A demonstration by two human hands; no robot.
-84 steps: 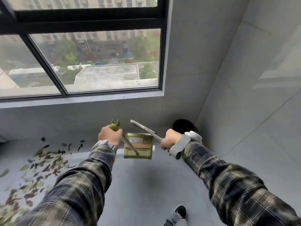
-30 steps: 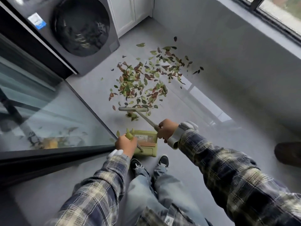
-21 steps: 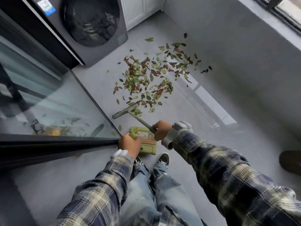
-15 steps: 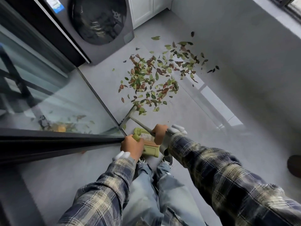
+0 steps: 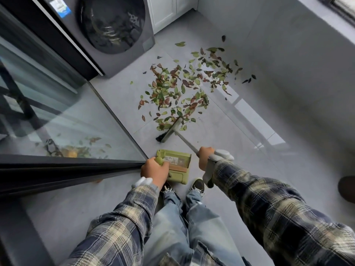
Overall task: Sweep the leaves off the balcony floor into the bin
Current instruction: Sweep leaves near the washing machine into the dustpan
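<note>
The leaves [image 5: 178, 89] lie scattered over the grey floor [image 5: 240, 150] at the centre and upper centre of the frame, green and brown, thin and flat; I judge them almost weightless, likely to flutter and skid on the smooth tile, so short low strokes should suit them better than hard flicks; a few strays sit apart at the upper right, close to the wall [image 5: 288, 64]

The broom head [image 5: 170, 131] rests at the near edge of the pile, touching the lowest leaves; the right hand [image 5: 205, 157] has its fingers wrapped round the pale broom shaft [image 5: 187, 142], and a hold that low on a light, stiff tool should give fine control; the left hand [image 5: 154, 170] curls its fingers round the green handle of the dustpan [image 5: 179, 166], which sits low in the centre, between the broom head and the 2 shoes [image 5: 198, 185]; the pan looks like light rigid plastic

A washing machine [image 5: 113, 25] stands at the upper left, just beside the pile, and leaves pushed that way could lodge against its base; a glass sliding door [image 5: 67, 121] runs along the left, its frame edge passing near the pile's left side; a white cabinet [image 5: 165, 10] closes the top; a dark rounded shape [image 5: 346, 189] at the right edge, cut off by the frame, may be the bin, though too little shows to be sure
</note>
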